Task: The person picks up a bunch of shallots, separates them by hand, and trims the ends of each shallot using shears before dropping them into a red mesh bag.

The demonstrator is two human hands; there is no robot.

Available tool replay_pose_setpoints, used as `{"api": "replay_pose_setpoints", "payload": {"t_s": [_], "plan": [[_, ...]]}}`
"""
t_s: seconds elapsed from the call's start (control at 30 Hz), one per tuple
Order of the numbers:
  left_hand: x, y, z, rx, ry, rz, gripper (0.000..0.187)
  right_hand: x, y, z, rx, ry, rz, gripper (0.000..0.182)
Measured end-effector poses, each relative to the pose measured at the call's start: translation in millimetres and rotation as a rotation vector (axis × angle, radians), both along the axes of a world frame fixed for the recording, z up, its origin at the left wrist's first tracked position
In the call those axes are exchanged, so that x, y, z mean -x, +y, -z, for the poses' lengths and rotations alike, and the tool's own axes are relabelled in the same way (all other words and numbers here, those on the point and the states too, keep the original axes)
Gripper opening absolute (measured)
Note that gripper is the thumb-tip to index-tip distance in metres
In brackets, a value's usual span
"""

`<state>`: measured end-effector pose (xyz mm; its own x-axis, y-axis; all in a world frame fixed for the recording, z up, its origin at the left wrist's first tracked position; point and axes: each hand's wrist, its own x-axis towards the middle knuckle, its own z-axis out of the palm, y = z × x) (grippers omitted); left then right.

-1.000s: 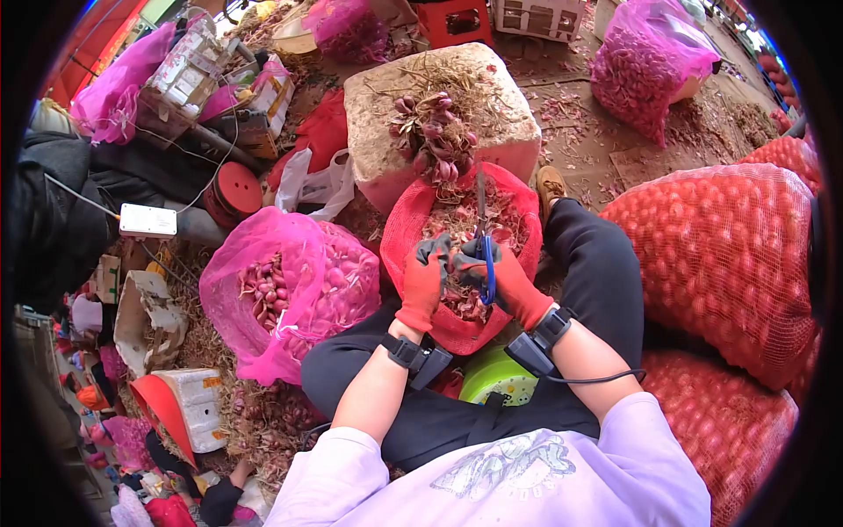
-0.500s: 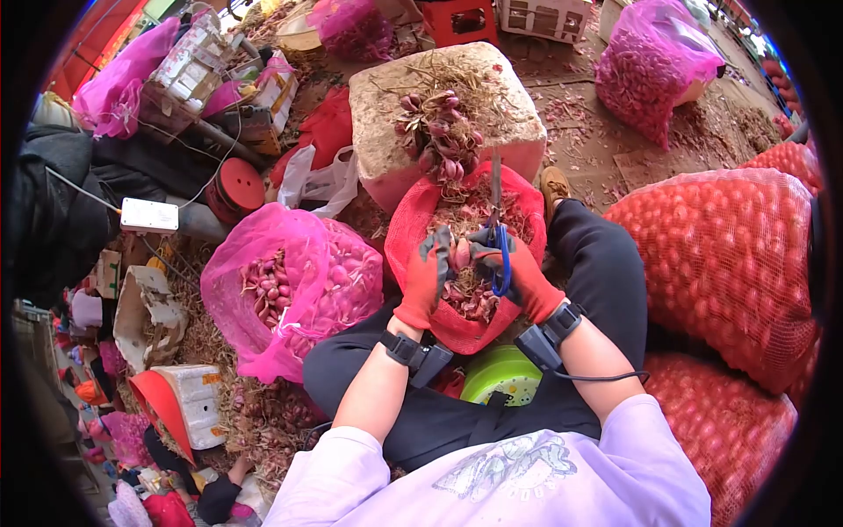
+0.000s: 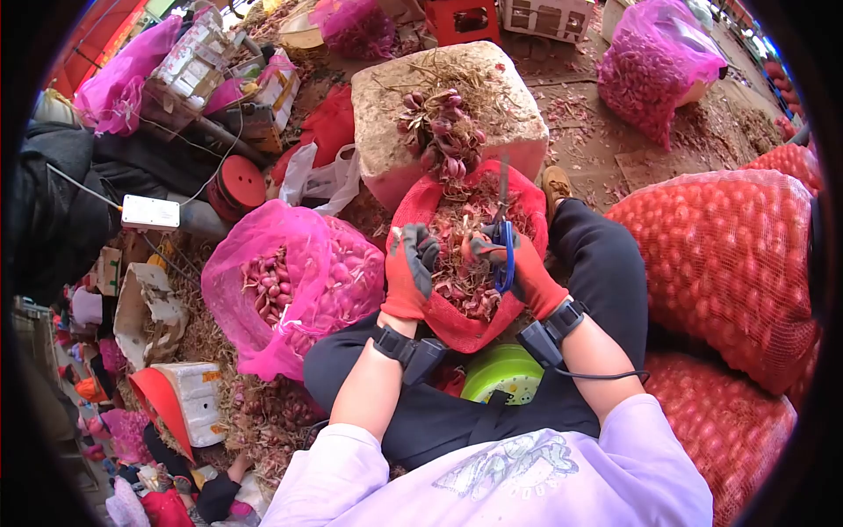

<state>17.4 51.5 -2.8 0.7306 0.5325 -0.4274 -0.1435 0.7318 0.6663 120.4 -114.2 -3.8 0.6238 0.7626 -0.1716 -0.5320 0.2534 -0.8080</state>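
Observation:
My right hand (image 3: 529,274), in a red and grey glove, grips scissors (image 3: 504,256) by their blue handles, with the blades pointing away from me. It is over a red mesh bag (image 3: 518,318) of dry shallot skins and stem scraps (image 3: 465,230). My left hand (image 3: 409,274), gloved the same way, is closed at the bag's left rim. Something small and pale shows at its fingertips, too small to name. Beside it, to the left, is a pink mesh bag (image 3: 230,294) of loose shallots (image 3: 270,283). A bunch of shallots (image 3: 446,132) with dry stems hangs over the near edge of a foam block (image 3: 378,101).
Large red mesh sacks (image 3: 716,263) full of bulbs stand at my right. A green stool (image 3: 502,373) shows between my legs. A pink bag (image 3: 654,66) stands far right, and a red crate (image 3: 461,19) at the back. People sit at lower left (image 3: 167,508).
My hands, together over the red bag before, have come apart. The left has moved left, toward the pink bag; the right keeps the scissors almost in the same place.

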Motion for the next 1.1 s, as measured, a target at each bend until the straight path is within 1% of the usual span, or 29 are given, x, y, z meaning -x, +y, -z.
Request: {"api": "replay_pose_setpoints", "payload": {"t_s": [0.03, 0.07, 0.13, 0.17, 0.2, 0.23, 0.27, 0.3, 0.37, 0.4, 0.5, 0.6, 0.7, 0.73, 0.83, 0.93, 1.03, 1.07, 1.1], "plan": [[-5, -9, -33, -0.062, 0.208, -0.085, 0.030, 0, 0, 1, -0.037, 0.004, 0.041, 0.027], [-4, -12, -32, -0.111, 0.132, 0.074, 0.029, 2, -1, -12, 0.082, -0.029, 0.079, 0.022], [4, -19, -26, -0.204, -0.020, 0.400, 0.028, 4, -1, -11, 0.133, -0.043, 0.110, 0.019], [2, -23, -17, -0.351, 0.010, 0.441, 0.028, 5, -3, -7, 0.162, -0.045, 0.128, 0.018], [-2, -29, -18, -0.497, 0.039, 0.480, 0.028, 7, -1, -10, 0.134, -0.055, 0.121, 0.013], [-4, -32, -20, -0.646, 0.066, 0.517, 0.029, 5, -4, -15, 0.177, -0.099, 0.085, 0.014], [-2, -30, -24, -0.562, 0.021, 0.510, 0.030, 1, -8, -22, 0.219, -0.142, 0.049, 0.015], [-2, -28, -28, -0.563, 0.032, 0.522, 0.031, -2, -9, -35, 0.260, -0.187, 0.014, 0.016], [-4, -26, -32, -0.567, 0.054, 0.543, 0.034, -5, -10, -43, 0.403, -0.470, 0.021, 0.018], [-3, -28, -36, -0.690, 0.091, 0.532, 0.036, -5, -10, -45, 0.474, -0.609, 0.023, 0.019], [2, -34, -44, -0.969, 0.059, 0.528, 0.036, -2, -8, -45, 0.545, -1.007, 0.114, 0.020], [5, -31, -30, -0.953, 0.065, 0.525, 0.034, -5, -10, -36, 0.421, -0.479, 0.030, 0.019], [1, -31, -29, -0.751, 0.014, 0.532, 0.037, -5, -16, -43, 0.235, 0.191, 0.003, 0.015], [1, -29, -31, -0.709, -0.021, 0.559, 0.039, -6, -16, -37, 0.122, 0.370, -0.020, 0.014], [1, -27, -32, -0.666, -0.011, 0.567, 0.040, -3, -17, -45, 0.130, 0.357, 0.007, 0.013], [4, -26, -20, -0.921, 0.042, 0.548, 0.039, -4, -12, -34, 0.255, -0.211, 0.025, 0.013], [4, -23, -18, -0.928, 0.128, 0.612, 0.038, 1, -11, -38, 0.285, 0.000, 0.056, 0.015], [3, -24, -20, -0.794, 0.061, 0.609, 0.038, -2, -12, -31, 0.258, 0.091, 0.100, 0.015], [1, -27, -38, -0.659, -0.005, 0.605, 0.037, -7, -13, -19, 0.230, 0.183, 0.144, 0.015]]}}
